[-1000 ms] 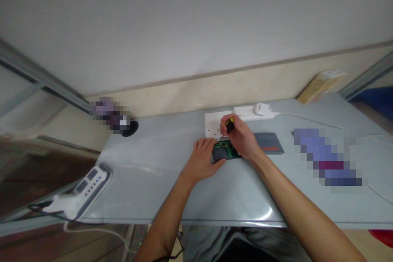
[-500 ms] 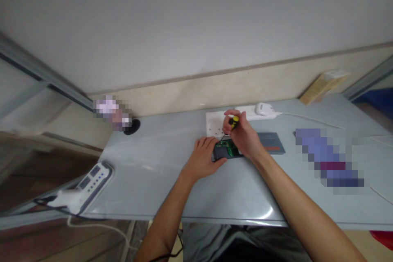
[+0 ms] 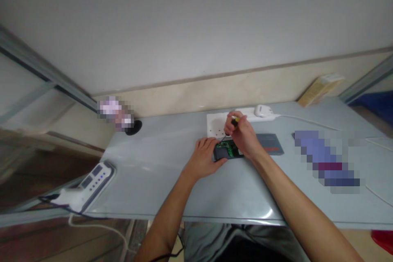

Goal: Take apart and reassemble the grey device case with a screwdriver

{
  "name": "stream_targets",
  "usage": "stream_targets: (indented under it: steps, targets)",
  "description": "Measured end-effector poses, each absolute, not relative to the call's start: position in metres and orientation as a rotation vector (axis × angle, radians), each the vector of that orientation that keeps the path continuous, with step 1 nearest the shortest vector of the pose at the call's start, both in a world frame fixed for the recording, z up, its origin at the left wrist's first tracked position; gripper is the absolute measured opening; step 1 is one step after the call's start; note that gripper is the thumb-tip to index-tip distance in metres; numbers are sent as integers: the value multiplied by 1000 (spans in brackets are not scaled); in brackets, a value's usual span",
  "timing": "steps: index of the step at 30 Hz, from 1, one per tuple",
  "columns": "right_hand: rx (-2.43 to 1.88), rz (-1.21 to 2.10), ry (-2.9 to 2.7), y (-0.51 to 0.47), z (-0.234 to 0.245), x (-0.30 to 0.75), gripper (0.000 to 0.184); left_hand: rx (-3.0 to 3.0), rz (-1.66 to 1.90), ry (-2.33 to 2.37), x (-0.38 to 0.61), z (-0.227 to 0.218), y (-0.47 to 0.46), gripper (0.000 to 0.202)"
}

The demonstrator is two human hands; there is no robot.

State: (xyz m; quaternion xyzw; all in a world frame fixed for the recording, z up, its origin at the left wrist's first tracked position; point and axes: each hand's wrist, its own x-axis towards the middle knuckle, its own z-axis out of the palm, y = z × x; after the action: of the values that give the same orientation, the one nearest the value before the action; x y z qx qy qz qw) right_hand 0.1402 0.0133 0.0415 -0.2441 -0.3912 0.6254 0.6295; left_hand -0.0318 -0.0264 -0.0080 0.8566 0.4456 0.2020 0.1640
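Observation:
An opened phone (image 3: pixel 221 154), with green circuit board showing, lies flat on the table. My left hand (image 3: pixel 205 159) grips its left end, fingers along the far edge and thumb along the near edge. In my right hand (image 3: pixel 244 133) is a small screwdriver (image 3: pixel 235 121) with a black and yellow handle, held in closed fingers. Its thin shaft slants down to the board's upper left part. My right hand and wrist hide the phone's right end. Beyond the phone is a white plate (image 3: pixel 214 125) bearing small dark spots. A flat grey piece (image 3: pixel 272 144) with a reddish stripe lies to the right.
A white power strip (image 3: pixel 250 114) with a plug sits by the wall, its cable running right. A yellowish box (image 3: pixel 319 90) leans at the back right. Blurred-out items are at right and back left. A larger white socket unit (image 3: pixel 92 186) stands at the left edge.
My right hand has turned slightly around the screwdriver, and less of the yellow handle end shows. My left hand keeps its grip on the phone. The whole view has shifted a little.

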Motion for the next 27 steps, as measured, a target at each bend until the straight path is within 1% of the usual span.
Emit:
stream_targets:
  steps: [2, 6, 12, 15, 18, 21, 27]
  targets:
    - [-571, 1446, -873, 15, 41, 141, 40, 2435, 576, 1275, -32, -9, -26, 51]
    - [-630, 1422, -936, 14, 38, 147, 36, 2434, 592, 1277, -32, -10, -26, 52]
    - [-622, 1432, -933, 12, 37, 149, 44, 2432, 574, 1275, -32, -8, -26, 51]
    - [-619, 1386, -916, 15, 37, 147, 41, 2431, 577, 1269, -31, -8, -26, 51]
    - [-624, 1403, -892, 17, 38, 149, 41, 2418, 582, 1276, -31, -9, -26, 52]
    - [-666, 1399, -943, 15, 40, 153, 38, 2417, 575, 1283, -31, -9, -26, 53]
    - [-681, 1390, -931, 11, 42, 151, 49, 2416, 564, 1275, -31, -7, -26, 53]
